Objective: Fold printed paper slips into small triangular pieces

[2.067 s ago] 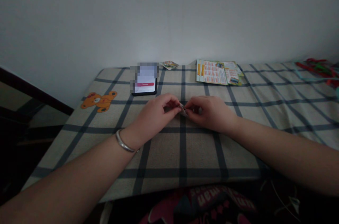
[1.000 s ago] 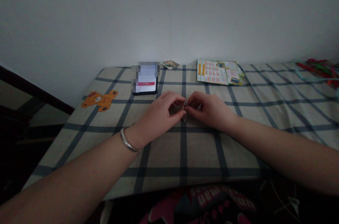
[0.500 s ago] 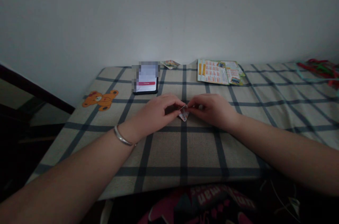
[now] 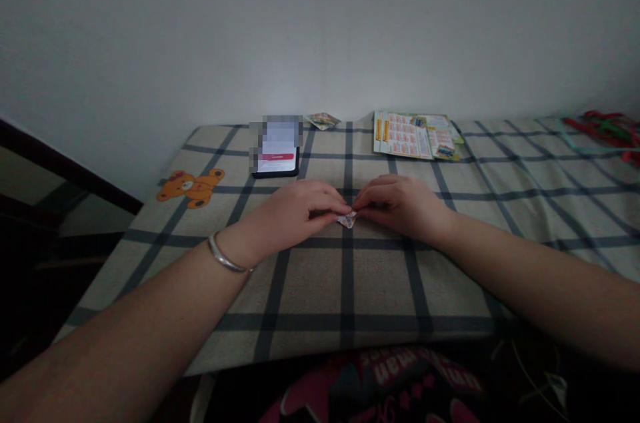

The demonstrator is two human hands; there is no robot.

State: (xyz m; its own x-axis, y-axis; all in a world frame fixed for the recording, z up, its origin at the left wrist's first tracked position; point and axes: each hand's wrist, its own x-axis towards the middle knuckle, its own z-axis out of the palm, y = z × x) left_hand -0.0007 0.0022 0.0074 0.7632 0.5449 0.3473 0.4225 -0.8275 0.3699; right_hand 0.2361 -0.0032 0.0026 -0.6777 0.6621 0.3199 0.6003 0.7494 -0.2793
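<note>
A small piece of folded printed paper (image 4: 347, 219) sits low over the checked tablecloth, between my two hands. My left hand (image 4: 300, 211), with a silver bangle at its wrist, pinches the paper's left side between thumb and fingers. From the other side, the fingertips of my right hand (image 4: 400, 208) are closed on its right and upper edge. The fingers cover much of the paper, so its full shape is hidden.
Behind my left hand lies a phone (image 4: 277, 153) with a lit screen. A folded paper piece (image 4: 323, 121) and printed sheets (image 4: 413, 136) rest near the wall. An orange bear cutout (image 4: 191, 188) lies left, tangled red and green strands (image 4: 603, 126) far right.
My fingers have pressed down toward the table, and the paper between them looks flatter and lower. Both hands keep their pinch.
</note>
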